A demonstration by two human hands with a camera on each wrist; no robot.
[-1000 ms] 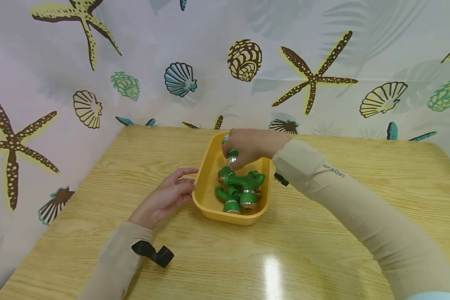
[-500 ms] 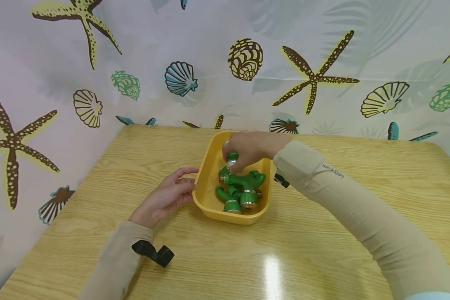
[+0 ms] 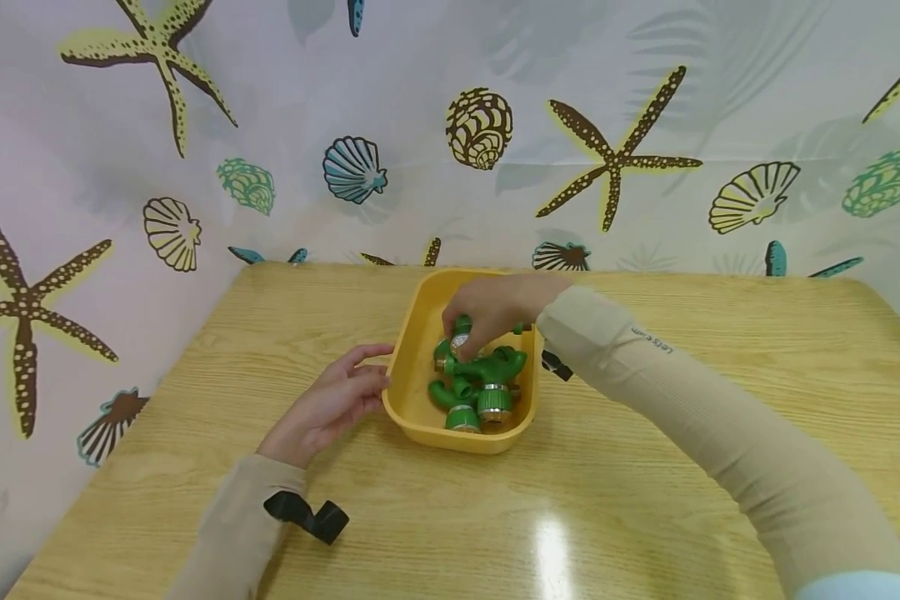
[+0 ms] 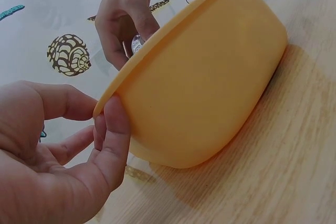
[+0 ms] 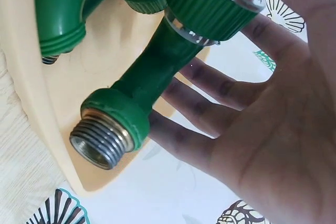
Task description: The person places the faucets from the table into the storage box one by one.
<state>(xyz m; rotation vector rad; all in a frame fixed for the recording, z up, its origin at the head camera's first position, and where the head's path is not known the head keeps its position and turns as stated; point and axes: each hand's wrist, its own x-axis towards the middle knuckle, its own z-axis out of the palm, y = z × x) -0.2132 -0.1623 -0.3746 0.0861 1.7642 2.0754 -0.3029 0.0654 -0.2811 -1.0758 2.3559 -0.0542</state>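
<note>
A yellow plastic tub (image 3: 450, 440) stands on the table with several green pipe fittings (image 3: 497, 365) inside, some ending in metal threads. My left hand (image 3: 333, 402) pinches the tub's left rim, thumb against the outer wall (image 4: 205, 77) in the left wrist view. Over the tub's far half, my right hand (image 3: 487, 308) grips another green pipe fitting (image 5: 160, 66). That fitting has a ribbed collar with silver rings at one end and a threaded metal mouth at the other. Its fingers (image 5: 197, 108) lie behind the fitting; in the head view the hand hides much of it.
A wood-grain table (image 3: 645, 500) extends around the tub. Behind it hangs a white cloth (image 3: 405, 75) printed with starfish and shells. Black wrist straps or mounts (image 3: 307, 515) sit on both forearms.
My right hand has lowered slightly into the tub with the fitting, which has turned in its grip. The left hand keeps its place on the rim. The head view has shifted slightly.
</note>
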